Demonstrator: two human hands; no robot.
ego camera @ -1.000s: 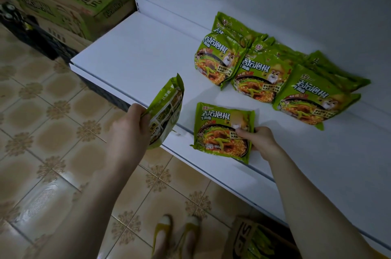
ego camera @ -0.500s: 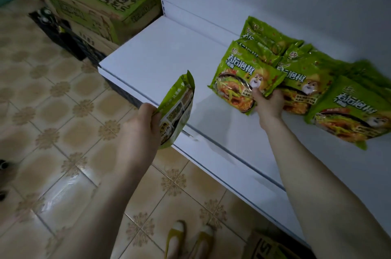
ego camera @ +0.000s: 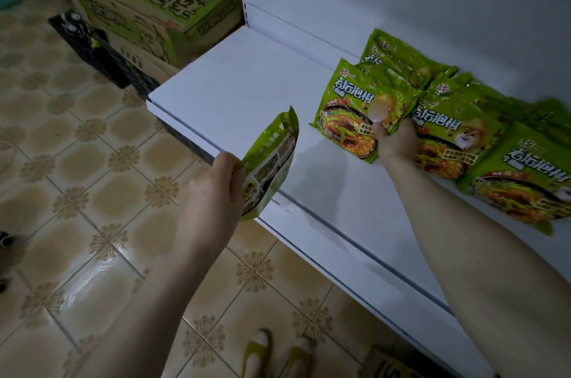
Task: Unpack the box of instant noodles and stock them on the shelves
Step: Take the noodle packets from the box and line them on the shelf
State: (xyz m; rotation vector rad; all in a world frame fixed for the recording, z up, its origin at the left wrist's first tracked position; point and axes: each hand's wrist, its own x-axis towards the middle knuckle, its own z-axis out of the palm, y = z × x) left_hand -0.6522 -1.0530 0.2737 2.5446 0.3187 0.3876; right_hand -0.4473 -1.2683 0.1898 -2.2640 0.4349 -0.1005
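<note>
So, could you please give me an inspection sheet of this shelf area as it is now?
Surface: white shelf, packets lying on its right part.
Job's things: shelf packets overlap in a row; spare packet off the front edge.
Clutter: nothing seen.
Grippers: left hand grips the spare packet; right hand pinches the leftmost packet, fingers blurred.
Cables: nothing seen.
Surroundings: tiled floor, printed cartons stacked left of the shelf.

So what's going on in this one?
A person is stocking a white shelf with green instant-noodle packets. The right hand pinches the leftmost green packet at the end of the overlapping row lying there. The left hand holds another green packet upright at the shelf's front edge, not yet placed. Printed cardboard cartons stand left of the shelf.
</note>
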